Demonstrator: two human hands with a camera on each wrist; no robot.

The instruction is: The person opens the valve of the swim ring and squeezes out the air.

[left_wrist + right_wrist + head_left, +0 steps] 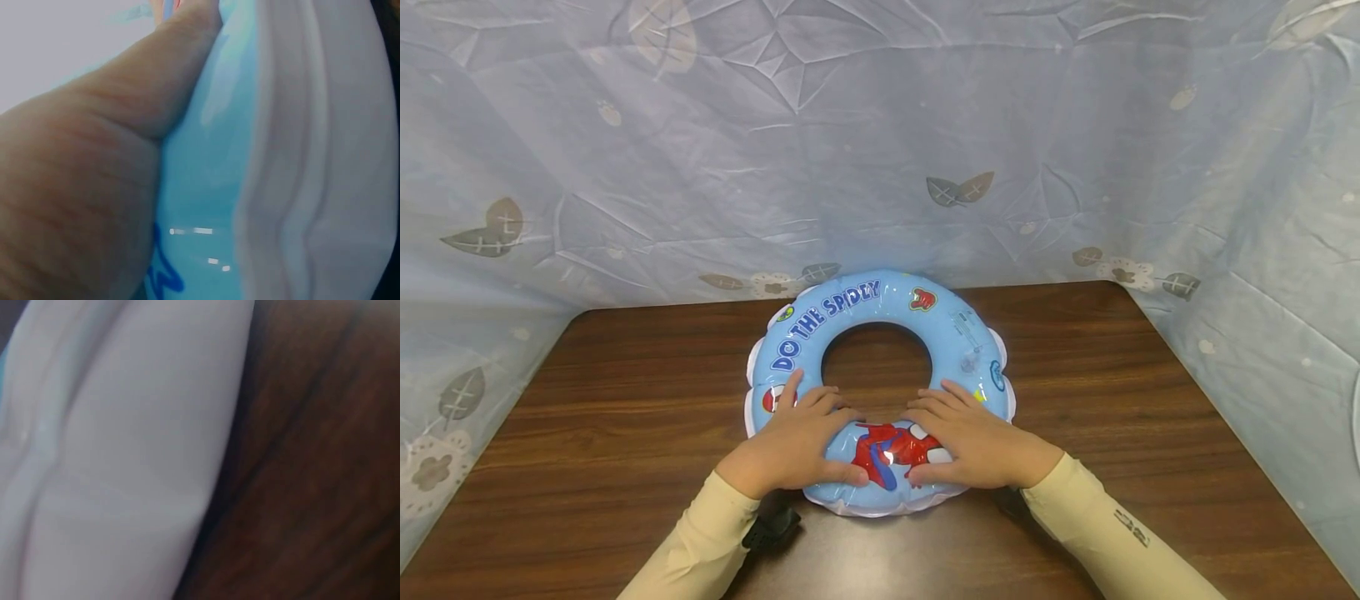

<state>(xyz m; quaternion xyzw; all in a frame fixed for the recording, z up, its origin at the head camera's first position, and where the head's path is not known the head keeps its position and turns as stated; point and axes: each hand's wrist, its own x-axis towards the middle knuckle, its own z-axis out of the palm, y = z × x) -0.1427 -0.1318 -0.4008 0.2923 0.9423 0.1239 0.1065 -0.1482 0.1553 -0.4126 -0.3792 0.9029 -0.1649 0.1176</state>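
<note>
An inflated light-blue swim ring (951, 333) with a white scalloped edge lies flat on the table. Its top bears the words "DO THE SPIDLY" and a red and blue cartoon figure (887, 450). On its near left part rests my left hand (797, 442), fingers spread and thumb along the near side. My right hand (977, 446) lies on the near right part, its fingers reaching toward the hole. Close up in the left wrist view, the left hand (81, 150) presses against the blue vinyl. The right wrist view holds only the ring's white edge (137, 437) and wood.
The dark wood-grain table (625, 433) extends to both sides of the ring. Behind it and at the sides hangs a grey-blue curtain (850, 150) with leaf and flower prints. A black wrist strap (771, 527) shows under the left sleeve.
</note>
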